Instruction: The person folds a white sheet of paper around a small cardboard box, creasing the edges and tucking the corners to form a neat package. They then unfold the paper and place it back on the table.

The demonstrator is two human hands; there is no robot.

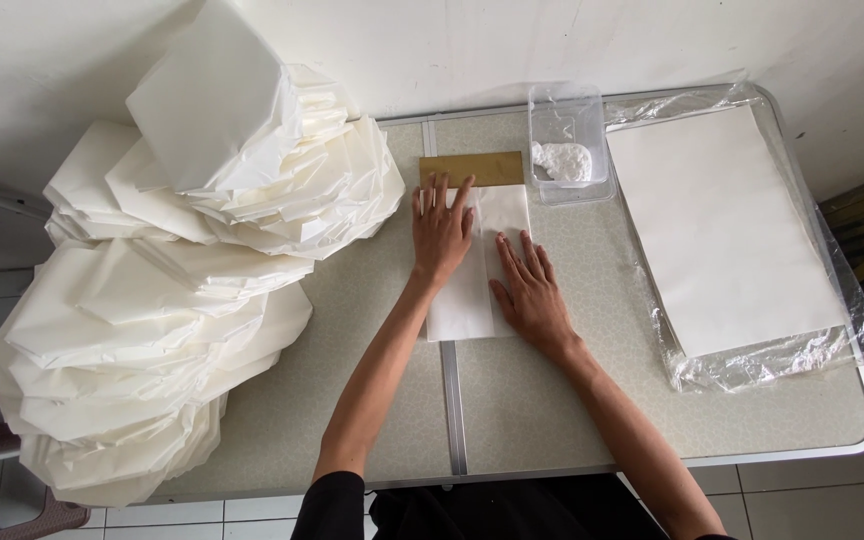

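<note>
A folded white paper sheet lies on the table's middle, over a brown cardboard template whose far end sticks out. My left hand presses flat on the paper's left part, fingers spread and reaching the cardboard. My right hand lies flat on the paper's right part, fingers apart. Neither hand grips anything.
A big heap of folded white paper pieces fills the table's left side. A clear plastic box with white paste sits behind the paper. A stack of flat white sheets on plastic wrap lies right. Grey folding table, white wall behind.
</note>
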